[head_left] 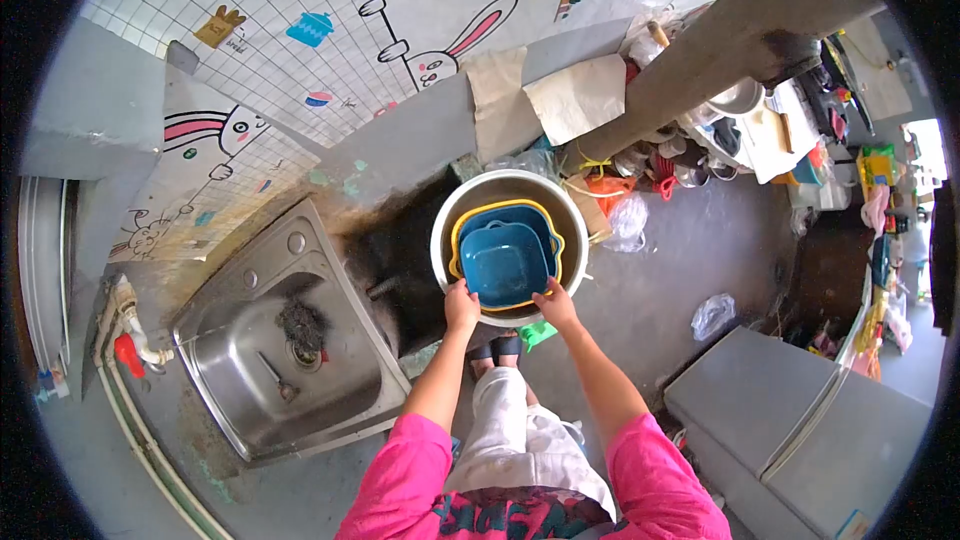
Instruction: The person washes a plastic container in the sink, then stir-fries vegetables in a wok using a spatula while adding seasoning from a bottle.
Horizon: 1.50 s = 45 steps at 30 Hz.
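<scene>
A stack of nested plastic basins sits within the mouth of a large round metal basin (pixel 476 192). Innermost is a small blue basin (pixel 503 265), inside another blue one, with a yellow basin (pixel 456 230) around them. My left hand (pixel 462 308) is closed on the near left edge of the stack. At the near right edge, my right hand (pixel 554 303) grips the rim too. The small basin has nothing visible in it. Whether the stack rests on the metal basin's bottom is hidden.
To the left is a steel sink (pixel 225 395) holding a dark scrubber (pixel 302 325) and a ladle-like utensil (pixel 285 390). A red-handled tap (pixel 128 352) is beside it. A grey fridge (pixel 750 400) stands right. A plastic bag (pixel 713 316) lies on the floor; a thick pipe (pixel 700 50) slants above clutter.
</scene>
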{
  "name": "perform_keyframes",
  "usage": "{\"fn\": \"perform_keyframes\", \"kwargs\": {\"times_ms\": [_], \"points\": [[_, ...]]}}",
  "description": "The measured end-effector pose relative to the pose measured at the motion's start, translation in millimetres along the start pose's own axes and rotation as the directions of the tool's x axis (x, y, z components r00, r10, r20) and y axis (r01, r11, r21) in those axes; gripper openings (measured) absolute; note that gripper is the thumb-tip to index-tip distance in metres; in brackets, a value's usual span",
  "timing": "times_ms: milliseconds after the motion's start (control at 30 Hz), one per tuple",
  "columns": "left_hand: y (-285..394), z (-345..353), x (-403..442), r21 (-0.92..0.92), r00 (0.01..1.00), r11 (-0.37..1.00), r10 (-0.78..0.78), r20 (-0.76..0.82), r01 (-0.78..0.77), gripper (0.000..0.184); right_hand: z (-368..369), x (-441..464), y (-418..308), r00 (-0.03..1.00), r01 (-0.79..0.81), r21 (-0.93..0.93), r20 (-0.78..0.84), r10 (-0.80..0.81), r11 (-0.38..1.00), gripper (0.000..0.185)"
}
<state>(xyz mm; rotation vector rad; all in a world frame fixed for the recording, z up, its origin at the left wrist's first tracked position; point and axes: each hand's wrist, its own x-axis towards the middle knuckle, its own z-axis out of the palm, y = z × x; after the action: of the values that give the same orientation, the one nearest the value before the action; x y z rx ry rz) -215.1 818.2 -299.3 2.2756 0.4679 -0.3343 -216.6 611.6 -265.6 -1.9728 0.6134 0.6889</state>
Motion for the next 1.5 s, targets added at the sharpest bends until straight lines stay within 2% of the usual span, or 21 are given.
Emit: {"fn": "perform_keyframes", "kwargs": {"times_ms": [33,133,167,400,467,567,633,667,767,800,933,967,1033,1100,1167,1200,1233,1333,1367,1467,1500], "points": [[-2.8,0.6,2.7,0.011,0.993,0.999,-0.037,0.116,0.036,0.029,1.8,1.8,3.1,1.0,-0.019,-0.021,0.022,0.019,1.0,0.067],[2.9,2.9,-2.5,0.085,0.998,0.996,-0.014,0.063,0.009,0.042,8.9,6.5,5.4,0.998,-0.034,-0.072,0.041,0.037,0.997,0.063],[4.8,0.4,-6.0,0.073,0.993,0.997,-0.027,0.114,0.019,0.051,12.1,5.8,5.5,1.0,-0.017,-0.079,0.018,0.019,0.997,0.06],[37.9,-33.3,-22.2,-0.08,0.96,0.98,-0.161,0.229,0.184,0.048,2.3,-18.5,-19.1,0.996,0.073,-0.149,-0.03,-0.079,0.986,0.047],[54.5,-49.1,-29.8,-0.064,0.958,0.982,-0.159,0.239,0.179,0.047,-8.2,-35.4,-34.3,0.997,0.074,-0.173,0.013,-0.073,0.982,0.045],[82.8,-77.0,-47.7,-0.213,0.958,0.96,-0.122,0.26,0.18,0.046,-19.7,-60.4,-46.6,0.997,0.078,-0.157,-0.001,-0.079,0.985,0.039],[102.1,-88.1,-57.8,-0.42,0.97,0.892,-0.07,0.233,0.166,0.056,-28.8,-84.5,-56.0,0.986,0.148,-0.07,-0.065,-0.152,0.987,0.038],[109.6,-93.3,-61.2,-0.431,0.964,0.888,-0.048,0.263,0.161,0.059,-34.2,-92.8,-60.1,0.98,0.177,-0.055,-0.085,-0.181,0.983,0.038],[140.7,-110.0,-77.8,-0.677,0.971,0.723,0.036,0.236,0.138,0.068,-57.9,-125.1,-74.0,0.943,0.307,0.093,-0.165,-0.289,0.947,0.041],[140.6,-108.9,-76.9,-0.689,0.96,0.72,0.127,0.249,0.084,0.06,-65.7,-131.5,-75.3,0.929,0.354,0.156,-0.173,-0.328,0.922,0.041],[176.3,-115.4,-101.4,-0.792,0.937,0.594,0.181,0.3,0.139,0.054,-106.4,-178.6,-90.0,0.89,0.438,0.313,-0.284,-0.357,0.843,0.041],[187.6,-114.7,-106.5,-0.786,0.929,0.604,0.202,0.31,0.131,0.055,-120.7,-187.8,-91.2,0.893,0.426,0.278,-0.281,-0.351,0.861,0.038],[206.2,-109.3,-116.6,-0.772,0.91,0.62,0.228,0.346,0.138,0.056,-144.9,-199.3,-84.3,0.89,0.44,0.364,-0.301,-0.343,0.821,0.038],[235.1,-105.6,-137.9,-0.741,0.899,0.62,0.128,0.418,0.257,0.039,-173.0,-211.6,-78.3,0.9,0.43,0.5,-0.305,-0.312,0.752,0.04],[266.3,-87.6,-155.9,-0.713,0.898,0.641,0.083,0.433,0.285,0.037,-204.3,-211.5,-58.6,0.896,0.441,0.525,-0.309,-0.32,0.728,0.039],[278.2,-74.8,-162.5,-0.711,0.899,0.649,0.093,0.428,0.271,0.04,-220.4,-214.7,-49.0,0.887,0.458,0.519,-0.324,-0.329,0.722,0.038],[292.4,-60.0,-168.4,-0.721,0.891,0.639,0.118,0.438,0.269,0.042,-236.8,-208.2,-33.9,0.859,0.491,0.389,-0.367,-0.358,0.78,0.037],[330.1,-5.2,-179.3,-0.737,0.864,0.59,0.125,0.487,0.33,0.049,-291.2,-217.3,1.4,0.838,0.526,0.433,-0.411,-0.358,0.732,0.036],[339.8,14.8,-181.9,-0.725,0.842,0.596,0.146,0.52,0.345,0.056,-313.1,-220.6,14.2,0.855,0.502,0.448,-0.385,-0.348,0.74,0.041],[401.1,59.0,-221.7,-0.756,0.813,0.542,0.208,0.544,0.368,0.065,-367.3,-215.4,56.4,0.857,0.51,0.627,-0.429,-0.285,0.589,0.047],[416.7,78.1,-228.4,-0.739,0.789,0.549,0.215,0.576,0.39,0.074,-392.6,-228.8,61.1,0.885,0.46,0.644,-0.392,-0.253,0.612,0.053]]}}
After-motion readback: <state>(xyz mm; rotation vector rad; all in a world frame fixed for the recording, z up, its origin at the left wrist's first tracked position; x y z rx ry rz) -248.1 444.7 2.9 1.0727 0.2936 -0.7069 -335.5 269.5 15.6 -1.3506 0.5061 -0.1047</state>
